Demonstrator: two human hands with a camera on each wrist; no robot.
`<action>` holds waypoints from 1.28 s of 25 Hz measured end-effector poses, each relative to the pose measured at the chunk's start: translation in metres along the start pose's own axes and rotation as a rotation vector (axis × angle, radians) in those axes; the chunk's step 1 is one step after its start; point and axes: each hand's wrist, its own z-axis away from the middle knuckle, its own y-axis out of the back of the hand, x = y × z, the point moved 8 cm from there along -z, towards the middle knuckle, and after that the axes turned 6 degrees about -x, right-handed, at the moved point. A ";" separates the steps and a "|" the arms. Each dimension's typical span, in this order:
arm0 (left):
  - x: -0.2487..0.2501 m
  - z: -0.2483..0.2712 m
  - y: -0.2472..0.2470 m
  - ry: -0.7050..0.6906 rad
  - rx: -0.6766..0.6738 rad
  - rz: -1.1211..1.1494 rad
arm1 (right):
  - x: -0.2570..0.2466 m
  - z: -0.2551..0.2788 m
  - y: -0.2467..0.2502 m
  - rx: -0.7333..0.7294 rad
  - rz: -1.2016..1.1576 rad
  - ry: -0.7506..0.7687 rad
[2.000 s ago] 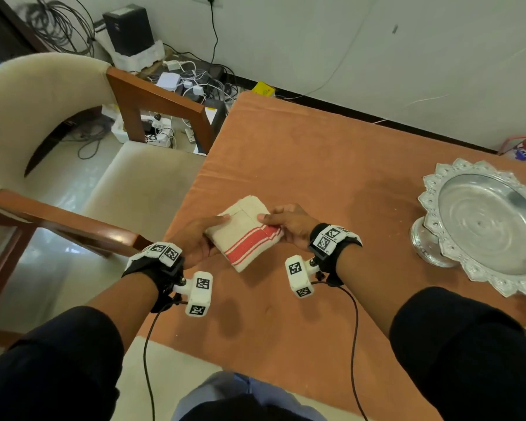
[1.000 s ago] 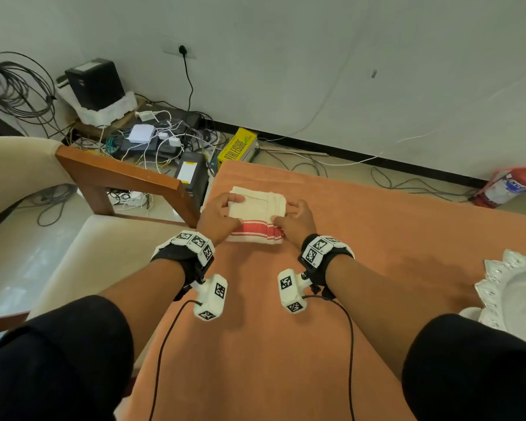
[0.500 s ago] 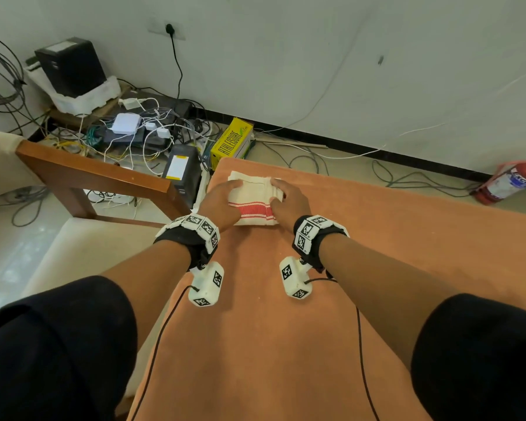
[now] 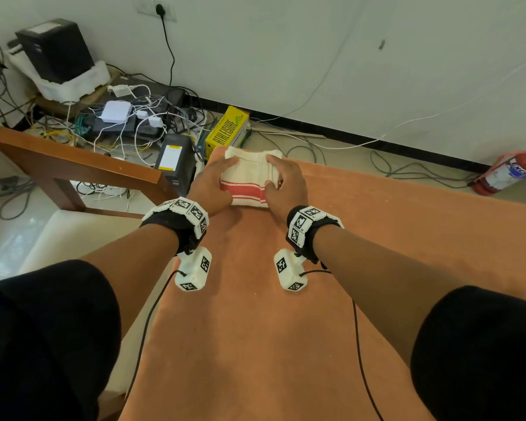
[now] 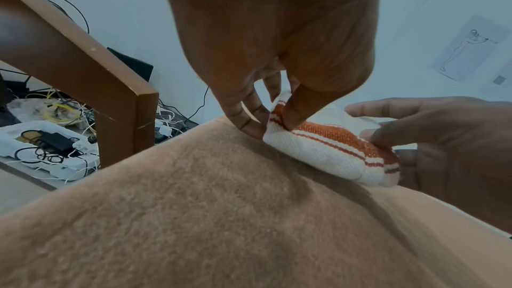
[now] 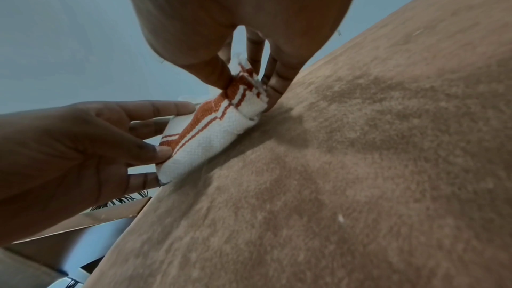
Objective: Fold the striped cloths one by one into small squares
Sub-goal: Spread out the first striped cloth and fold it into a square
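A cream cloth with a red stripe [image 4: 245,180], folded into a small thick square, lies at the far left corner of the orange-covered table [image 4: 255,329]. My left hand [image 4: 211,183] grips its left end, the thumb on top and the fingers at the side [image 5: 270,117]. At the right end my right hand [image 4: 286,183] pinches the cloth between thumb and fingers [image 6: 246,82]. Both wrist views show the cloth [image 5: 332,146] [image 6: 210,135] resting on the table cover between the two hands. Its underside is hidden.
A chair with a wooden armrest [image 4: 73,165] stands to the table's left. Beyond the far edge, tangled cables and electronics [image 4: 128,123] and a yellow box [image 4: 225,129] lie on the floor. A red fire extinguisher [image 4: 510,174] lies at the right by the wall.
Both hands have carried the folded cloth away from me, from the table's near middle to its far left corner, where it now rests. The silver tray has left the view.
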 end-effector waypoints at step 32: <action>0.039 0.050 -0.023 -0.078 -0.103 -0.708 | -0.046 0.058 -0.006 -0.212 0.668 0.212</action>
